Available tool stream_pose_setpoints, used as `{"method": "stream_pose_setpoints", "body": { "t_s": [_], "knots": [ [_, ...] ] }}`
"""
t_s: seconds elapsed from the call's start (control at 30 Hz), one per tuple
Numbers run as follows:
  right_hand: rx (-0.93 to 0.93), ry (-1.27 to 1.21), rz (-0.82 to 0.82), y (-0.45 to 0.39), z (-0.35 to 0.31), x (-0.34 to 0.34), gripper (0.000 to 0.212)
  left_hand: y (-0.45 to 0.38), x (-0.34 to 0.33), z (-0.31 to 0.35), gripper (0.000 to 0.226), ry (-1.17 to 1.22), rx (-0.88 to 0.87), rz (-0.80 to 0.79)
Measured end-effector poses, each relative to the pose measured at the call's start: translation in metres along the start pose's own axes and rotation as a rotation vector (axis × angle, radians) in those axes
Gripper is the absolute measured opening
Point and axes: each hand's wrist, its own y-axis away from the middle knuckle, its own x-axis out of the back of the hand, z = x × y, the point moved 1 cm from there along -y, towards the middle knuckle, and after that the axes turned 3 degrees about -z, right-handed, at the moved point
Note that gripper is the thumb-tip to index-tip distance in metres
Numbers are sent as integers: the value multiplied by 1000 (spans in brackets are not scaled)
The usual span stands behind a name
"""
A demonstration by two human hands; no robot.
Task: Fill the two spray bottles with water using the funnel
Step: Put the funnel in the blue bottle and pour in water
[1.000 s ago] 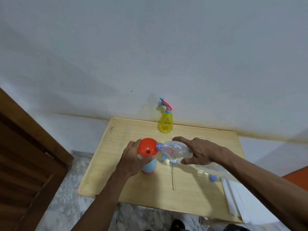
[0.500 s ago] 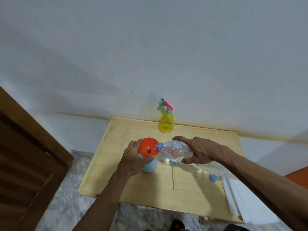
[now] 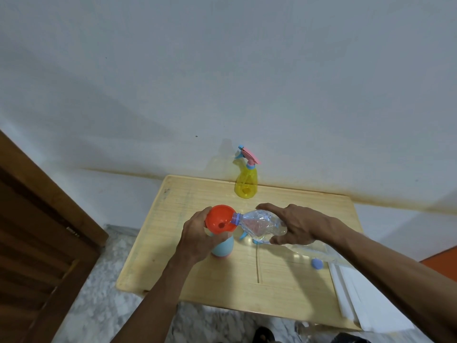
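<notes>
So the orange funnel (image 3: 220, 219) sits in the neck of a light blue bottle (image 3: 222, 247), which stands upright toward the front-left of the wooden worktop (image 3: 272, 280). The left hand (image 3: 197, 237) has its grip wrapped around the top of that bottle, right under the funnel, thumb up against the funnel's rim. The right hand (image 3: 300, 224) has its grip closed around a crumpled clear water bottle (image 3: 259, 222), tipped over on its side just right of the funnel, with its bluish neck poking over the funnel's edge. Can't really make out a stream of water from here.

The yellow spray bottle (image 3: 246, 185), with its pink and blue trigger head on, stands well behind the funnel at the worktop's back edge, close to the wall. A small blue cap (image 3: 316, 264) lies on the worktop to the right of the funnel, past the right forearm. There's also a stack of white paper (image 3: 366, 300) hanging off the worktop's right edge, far from the funnel.
</notes>
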Motion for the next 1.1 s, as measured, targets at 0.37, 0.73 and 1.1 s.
{"method": "stream_pose_setpoints", "body": {
  "t_s": [0.37, 0.73, 1.1],
  "knots": [
    [4, 18, 0, -1, -1, 2, 86, 2, 4, 6, 70, 11, 15, -19],
    [-21, 12, -18, 5, -8, 5, 85, 3, 3, 7, 73, 8, 24, -37],
    [9, -309, 283, 19, -12, -19, 85, 1, 2, 5, 76, 12, 41, -19]
  ]
}}
